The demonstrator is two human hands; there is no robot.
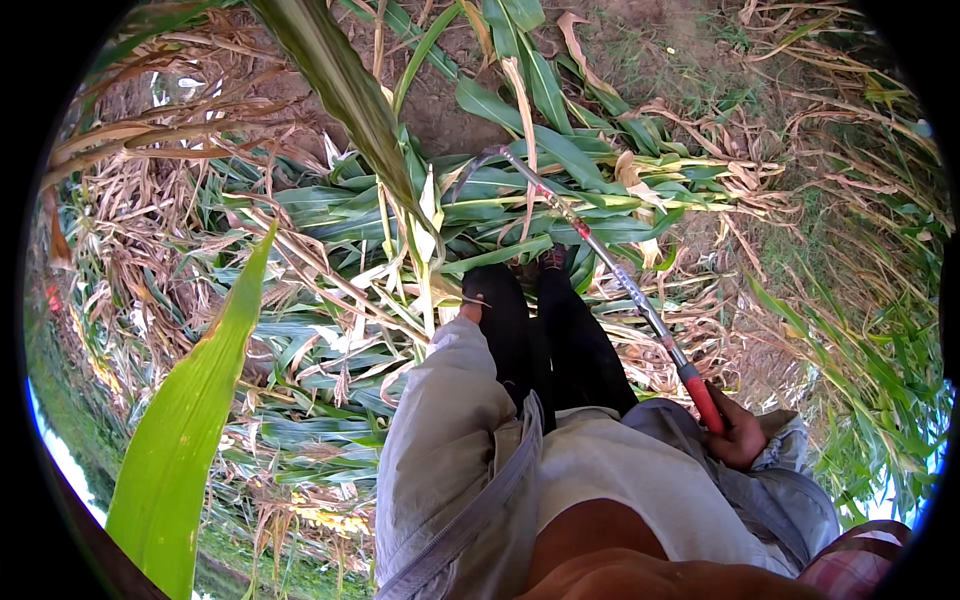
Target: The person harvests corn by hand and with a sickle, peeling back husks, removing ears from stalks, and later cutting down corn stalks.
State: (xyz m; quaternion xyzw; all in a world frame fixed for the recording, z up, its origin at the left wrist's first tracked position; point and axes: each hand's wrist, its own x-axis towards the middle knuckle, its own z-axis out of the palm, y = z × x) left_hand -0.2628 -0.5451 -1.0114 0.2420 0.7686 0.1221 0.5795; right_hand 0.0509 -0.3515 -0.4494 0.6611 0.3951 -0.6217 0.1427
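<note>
My right hand is closed around the red grip of a long-handled sickle. Its worn metal shaft slants away up and left, and the dark curved blade rests over green corn leaves. Most of my left hand is hidden by a pale sleeve; only some fingers show, in front of my dark trouser leg. Standing corn stalks with a pale husk rise right beside it. Whether those fingers grip a stalk cannot be made out.
Cut corn stalks lie crosswise before my feet. Dry leaves and stalks cover the ground at left. A broad green leaf hangs close at lower left, another overhead. Leafy plants stand at right, near bare soil.
</note>
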